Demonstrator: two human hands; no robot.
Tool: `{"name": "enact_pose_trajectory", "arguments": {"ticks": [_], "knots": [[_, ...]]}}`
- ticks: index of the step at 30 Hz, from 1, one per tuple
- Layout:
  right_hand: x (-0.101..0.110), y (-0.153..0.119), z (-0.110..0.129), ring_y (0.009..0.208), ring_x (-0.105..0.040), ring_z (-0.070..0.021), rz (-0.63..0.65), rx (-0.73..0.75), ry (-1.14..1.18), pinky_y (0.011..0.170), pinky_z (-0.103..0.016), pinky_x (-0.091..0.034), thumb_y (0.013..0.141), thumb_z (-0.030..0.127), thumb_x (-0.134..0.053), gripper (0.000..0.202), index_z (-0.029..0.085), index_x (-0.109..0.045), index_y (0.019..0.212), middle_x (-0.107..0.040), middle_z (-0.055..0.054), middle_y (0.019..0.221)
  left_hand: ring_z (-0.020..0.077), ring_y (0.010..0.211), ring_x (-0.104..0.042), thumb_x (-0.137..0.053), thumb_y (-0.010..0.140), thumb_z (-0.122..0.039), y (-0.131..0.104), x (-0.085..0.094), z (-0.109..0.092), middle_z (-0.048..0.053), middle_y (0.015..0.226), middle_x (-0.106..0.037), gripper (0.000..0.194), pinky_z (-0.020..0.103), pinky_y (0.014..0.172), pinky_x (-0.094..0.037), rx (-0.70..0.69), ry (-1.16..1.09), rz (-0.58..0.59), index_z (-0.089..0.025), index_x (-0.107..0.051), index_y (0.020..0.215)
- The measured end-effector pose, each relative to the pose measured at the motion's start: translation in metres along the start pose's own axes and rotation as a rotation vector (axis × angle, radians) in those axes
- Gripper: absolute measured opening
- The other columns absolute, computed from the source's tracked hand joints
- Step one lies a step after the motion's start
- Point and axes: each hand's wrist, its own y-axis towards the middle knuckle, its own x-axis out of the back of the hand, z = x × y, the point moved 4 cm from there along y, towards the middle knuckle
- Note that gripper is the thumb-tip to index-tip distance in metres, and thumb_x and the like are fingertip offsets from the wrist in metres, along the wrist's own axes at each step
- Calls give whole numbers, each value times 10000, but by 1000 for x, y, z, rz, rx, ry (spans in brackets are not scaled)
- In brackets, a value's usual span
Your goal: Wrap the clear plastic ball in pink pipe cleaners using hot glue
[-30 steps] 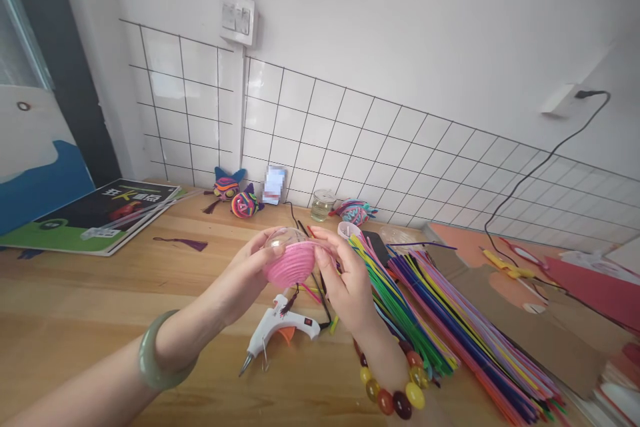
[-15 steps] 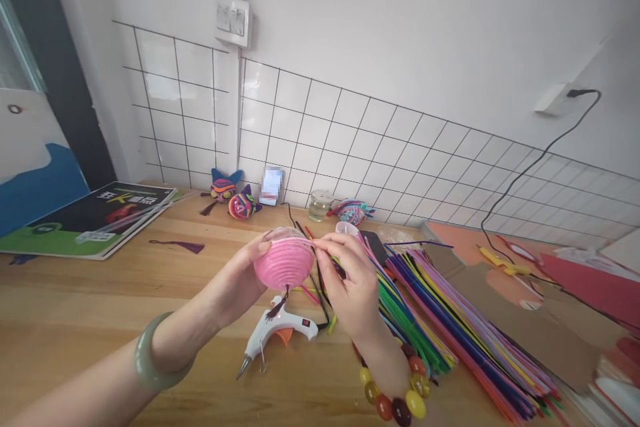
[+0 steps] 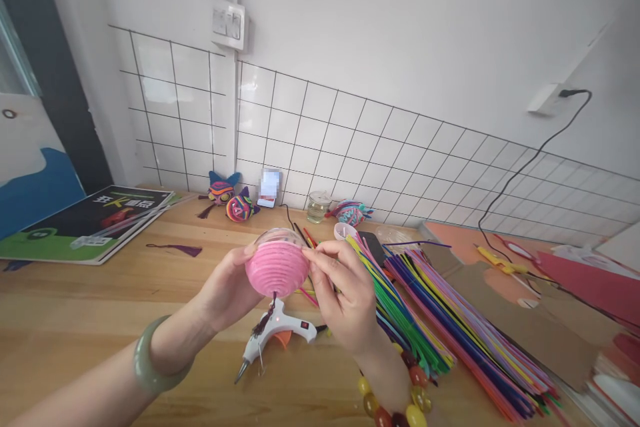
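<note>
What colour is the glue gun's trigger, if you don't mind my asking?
The trigger is orange, seen best in the head view.

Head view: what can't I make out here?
- Left fingertips: behind the pink-wrapped ball, head view.
- Phone screen: pixelated, head view.
- Bead bracelet: cut off by the head view's bottom edge.
- Print on the glue gun switch: too small, head view.

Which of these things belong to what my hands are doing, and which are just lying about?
Seemingly in the job:
- pink ball, left hand holding it, right hand at its edge
- dark tassel hanging below
- likely white glue gun and pipe cleaners

Seemingly lying about:
- phone
- glass jar
- magazine
</note>
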Motion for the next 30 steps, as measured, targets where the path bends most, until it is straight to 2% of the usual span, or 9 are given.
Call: {"name": "enact_pose_trajectory", "arguments": {"ticks": [5, 8, 13, 16, 20, 24, 30], "knots": [[0, 0, 5, 901, -625, -191, 59, 15, 61, 721, -353, -575, 890, 13, -488, 515, 302, -591, 1304, -574, -88, 1065, 243, 1011, -645, -675, 780, -383, -1, 0, 0, 90, 1070, -742, 404, 308, 875, -524, 26, -86, 5, -164, -742, 1113], [2, 3, 9, 1000, -610, -220, 96, 36, 65, 811, -404, -574, 880, 40, -512, 542, 298, -538, 1356, -559, -103, 1139, 245, 1007, -654, -682, 774, -376, -1, 1, -1, 90, 1076, -749, 415, 313, 862, -536, 28, -110, -14, -157, -737, 1122], [0, 3, 10, 1234, -525, -275, 221, 74, 4, 1016, -499, -492, 844, 106, -560, 612, 250, -431, 1424, -503, -129, 1336, 250, 952, -682, -692, 760, -357, -1, 3, -2, 85, 1049, -765, 400, 331, 840, -554, 24, -143, -17, -154, -744, 1101], [-6, 0, 7, 1342, -450, -277, 269, 69, -25, 1097, -498, -433, 842, 137, -601, 640, 204, -377, 1438, -454, -154, 1421, 234, 915, -699, -684, 776, -353, -3, 4, 1, 72, 1042, -773, 399, 330, 823, -569, 57, -195, -5, -161, -734, 1122], [-13, -4, 3, 1360, -446, -265, 214, 96, -50, 1102, -472, -437, 855, 242, -692, 661, 195, -345, 1416, -465, -183, 1418, 226, 890, -714, -668, 807, -323, -4, -2, 2, 66, 1015, -782, 333, 306, 791, -577, 51, -240, 59, -156, -748, 1084], [-16, -4, 1, 1342, -474, -269, 142, 111, -54, 1080, -477, -457, 847, 257, -716, 656, 198, -351, 1388, -486, -195, 1401, 236, 940, -713, -653, 830, -300, -4, -5, 3, 77, 1055, -776, 300, 315, 828, -571, 60, -246, 85, -154, -752, 1073], [-15, -3, -1, 1357, -468, -258, 163, 73, -16, 1092, -459, -448, 839, 247, -715, 655, 202, -354, 1383, -504, -182, 1409, 240, 929, -707, -604, 854, -272, -4, 0, 5, 75, 1006, -775, 286, 327, 847, -547, 77, -253, 95, -161, -745, 1076]]}}
